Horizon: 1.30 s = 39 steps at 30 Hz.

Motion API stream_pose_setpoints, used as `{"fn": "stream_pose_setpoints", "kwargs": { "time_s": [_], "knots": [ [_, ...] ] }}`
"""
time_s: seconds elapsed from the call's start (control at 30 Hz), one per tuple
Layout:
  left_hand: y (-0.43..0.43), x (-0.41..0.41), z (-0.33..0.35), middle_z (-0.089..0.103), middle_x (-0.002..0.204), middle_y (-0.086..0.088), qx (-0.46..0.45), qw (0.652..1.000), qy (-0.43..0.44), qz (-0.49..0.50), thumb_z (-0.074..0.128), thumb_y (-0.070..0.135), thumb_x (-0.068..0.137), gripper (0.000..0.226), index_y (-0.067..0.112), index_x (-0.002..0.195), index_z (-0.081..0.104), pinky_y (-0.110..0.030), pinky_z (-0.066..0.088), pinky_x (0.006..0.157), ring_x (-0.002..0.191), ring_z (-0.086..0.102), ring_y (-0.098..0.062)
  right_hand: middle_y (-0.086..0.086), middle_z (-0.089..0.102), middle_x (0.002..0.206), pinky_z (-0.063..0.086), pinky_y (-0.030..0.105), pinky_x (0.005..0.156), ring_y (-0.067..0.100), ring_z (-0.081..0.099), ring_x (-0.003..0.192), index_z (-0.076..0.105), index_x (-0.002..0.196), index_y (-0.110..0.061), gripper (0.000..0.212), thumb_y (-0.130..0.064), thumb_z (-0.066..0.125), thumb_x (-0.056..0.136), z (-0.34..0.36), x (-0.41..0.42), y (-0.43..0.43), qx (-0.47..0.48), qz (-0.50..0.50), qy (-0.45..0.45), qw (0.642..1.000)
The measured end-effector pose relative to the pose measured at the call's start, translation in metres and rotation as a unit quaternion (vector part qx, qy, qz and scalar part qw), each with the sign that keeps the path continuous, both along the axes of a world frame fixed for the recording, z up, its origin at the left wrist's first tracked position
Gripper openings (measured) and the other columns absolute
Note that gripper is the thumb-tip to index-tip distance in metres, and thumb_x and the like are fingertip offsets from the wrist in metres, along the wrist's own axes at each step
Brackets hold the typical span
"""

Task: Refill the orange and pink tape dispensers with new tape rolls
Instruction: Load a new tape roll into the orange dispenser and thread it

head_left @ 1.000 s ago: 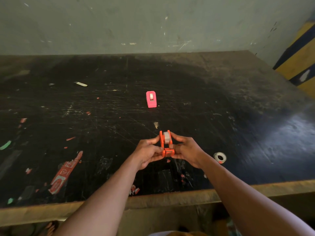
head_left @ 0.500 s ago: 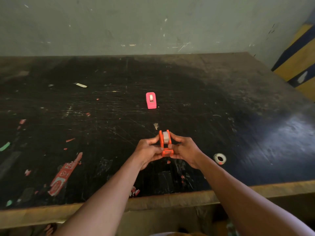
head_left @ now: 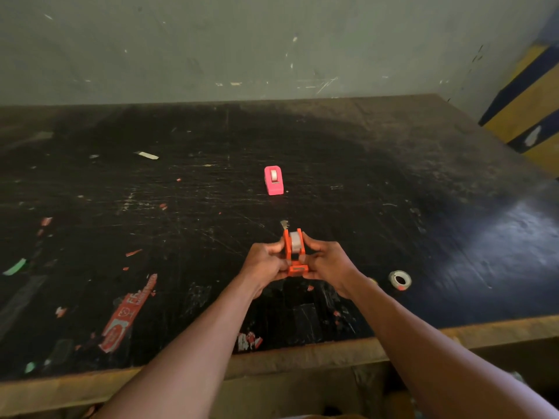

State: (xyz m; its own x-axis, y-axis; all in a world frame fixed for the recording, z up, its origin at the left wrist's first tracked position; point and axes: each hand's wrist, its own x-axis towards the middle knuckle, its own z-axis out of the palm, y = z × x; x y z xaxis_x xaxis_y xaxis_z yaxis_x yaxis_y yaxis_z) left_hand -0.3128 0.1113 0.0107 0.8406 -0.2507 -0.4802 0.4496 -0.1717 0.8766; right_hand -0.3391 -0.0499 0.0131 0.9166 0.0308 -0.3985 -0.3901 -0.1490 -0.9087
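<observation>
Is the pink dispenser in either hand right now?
No, the pink dispenser stands untouched on the table; the left hand and right hand grip the orange dispenser.

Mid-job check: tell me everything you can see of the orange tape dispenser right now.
The orange tape dispenser looks like a small moulded plastic piece: two upright side walls and a low front foot with a rectangular slot facing the camera. A whitish tape roll sits between the walls, so it appears loaded. It stands upright, gripped from either side by the left hand and right hand, over the dark table near its front edge. Whether its base touches the table cannot be told.
</observation>
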Motion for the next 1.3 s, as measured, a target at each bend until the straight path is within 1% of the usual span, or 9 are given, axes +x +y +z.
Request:
{"fn": "stream_pose_setpoints", "kwargs": {
  "time_s": [0.23, 0.4, 0.47, 0.53, 0.6, 0.67, 0.8, 1.07, 1.3],
  "knots": [
    [0.010, 0.009, -0.001, 0.077, 0.109, -0.005, 0.077, 0.995, -0.053, -0.034, 0.072, -0.002, 0.086, 0.036, 0.015, 0.117, 0.073, -0.042, 0.060, 0.093, 0.101, 0.074, -0.020, 0.012, 0.073, 0.104, 0.058, 0.048, 0.088, 0.024, 0.074, 0.094, 0.051, 0.140, -0.024, 0.051, -0.004, 0.060, 0.094, -0.001, 0.000, 0.013, -0.038, -0.018, -0.011, 0.999],
    [-0.001, 0.022, -0.010, 0.079, 0.099, 0.003, 0.128, 0.986, -0.093, -0.055, 0.082, 0.008, 0.079, 0.031, 0.030, 0.100, 0.076, -0.042, 0.060, 0.092, 0.096, 0.075, -0.014, 0.009, 0.074, 0.100, 0.061, 0.044, 0.082, 0.022, 0.075, 0.090, 0.054, 0.138, -0.027, 0.052, -0.005, 0.065, 0.091, -0.009, 0.014, 0.005, -0.102, -0.034, -0.012, 0.994],
    [-0.011, 0.034, -0.013, 0.079, 0.104, 0.000, 0.135, 0.984, -0.105, -0.052, 0.084, 0.006, 0.075, 0.052, 0.026, 0.121, 0.071, -0.047, 0.057, 0.096, 0.102, 0.073, -0.018, 0.012, 0.076, 0.094, 0.060, 0.044, 0.083, 0.027, 0.075, 0.090, 0.058, 0.134, -0.030, 0.051, -0.004, 0.065, 0.090, -0.013, 0.024, -0.001, -0.135, -0.040, -0.034, 0.989],
    [-0.021, 0.048, -0.015, 0.077, 0.112, -0.004, 0.143, 0.984, -0.090, -0.048, 0.085, 0.005, 0.073, 0.083, 0.022, 0.146, 0.050, -0.048, 0.055, 0.099, 0.109, 0.070, -0.021, 0.007, 0.078, 0.090, 0.060, 0.042, 0.085, 0.022, 0.075, 0.088, 0.059, 0.133, -0.032, 0.052, -0.005, 0.065, 0.089, -0.014, 0.036, -0.010, -0.157, -0.030, -0.048, 0.986],
    [-0.031, 0.060, -0.017, 0.073, 0.121, -0.006, 0.149, 0.984, -0.082, -0.055, 0.087, 0.010, 0.071, 0.096, 0.021, 0.153, 0.039, -0.049, 0.053, 0.102, 0.116, 0.067, -0.022, 0.003, 0.077, 0.094, 0.060, 0.040, 0.085, 0.016, 0.075, 0.088, 0.059, 0.133, -0.031, 0.051, -0.005, 0.066, 0.090, -0.015, 0.048, -0.022, -0.155, -0.010, -0.050, 0.987],
    [-0.042, 0.072, -0.016, 0.069, 0.129, -0.004, 0.175, 0.978, -0.091, -0.069, 0.091, 0.018, 0.065, 0.103, 0.022, 0.153, 0.038, -0.048, 0.051, 0.105, 0.123, 0.062, -0.021, 0.004, 0.077, 0.096, 0.061, 0.040, 0.084, 0.016, 0.075, 0.088, 0.059, 0.131, -0.029, 0.047, -0.005, 0.065, 0.091, -0.016, 0.059, -0.034, -0.145, 0.004, -0.049, 0.988],
    [-0.064, 0.094, -0.018, 0.068, 0.131, -0.003, 0.200, 0.973, -0.092, -0.063, 0.087, 0.012, 0.067, 0.095, 0.022, 0.151, 0.044, -0.045, 0.052, 0.104, 0.122, 0.062, -0.019, 0.001, 0.074, 0.099, 0.061, 0.039, 0.084, 0.013, 0.074, 0.089, 0.061, 0.120, -0.037, 0.043, -0.003, 0.061, 0.092, -0.018, 0.080, -0.058, -0.144, 0.034, -0.057, 0.987],
    [-0.091, 0.135, -0.031, 0.058, 0.144, -0.005, 0.296, 0.945, -0.089, -0.104, 0.082, 0.012, 0.078, 0.090, 0.019, 0.155, 0.036, -0.036, 0.040, 0.116, 0.133, 0.054, -0.018, -0.002, 0.072, 0.099, 0.060, 0.034, 0.085, 0.007, 0.072, 0.089, 0.061, 0.125, -0.029, 0.039, -0.004, 0.058, 0.094, -0.042, 0.129, -0.078, -0.178, 0.085, -0.040, 0.980],
    [-0.101, 0.212, -0.035, 0.066, 0.132, -0.009, 0.306, 0.941, -0.099, -0.108, 0.078, 0.002, 0.080, 0.089, 0.020, 0.155, 0.035, -0.039, 0.045, 0.111, 0.124, 0.061, -0.022, -0.003, 0.074, 0.096, 0.058, 0.033, 0.087, 0.008, 0.071, 0.088, 0.064, 0.123, -0.031, 0.044, -0.001, 0.057, 0.092, -0.048, 0.202, -0.085, -0.211, 0.062, -0.050, 0.974]
  ]
}}
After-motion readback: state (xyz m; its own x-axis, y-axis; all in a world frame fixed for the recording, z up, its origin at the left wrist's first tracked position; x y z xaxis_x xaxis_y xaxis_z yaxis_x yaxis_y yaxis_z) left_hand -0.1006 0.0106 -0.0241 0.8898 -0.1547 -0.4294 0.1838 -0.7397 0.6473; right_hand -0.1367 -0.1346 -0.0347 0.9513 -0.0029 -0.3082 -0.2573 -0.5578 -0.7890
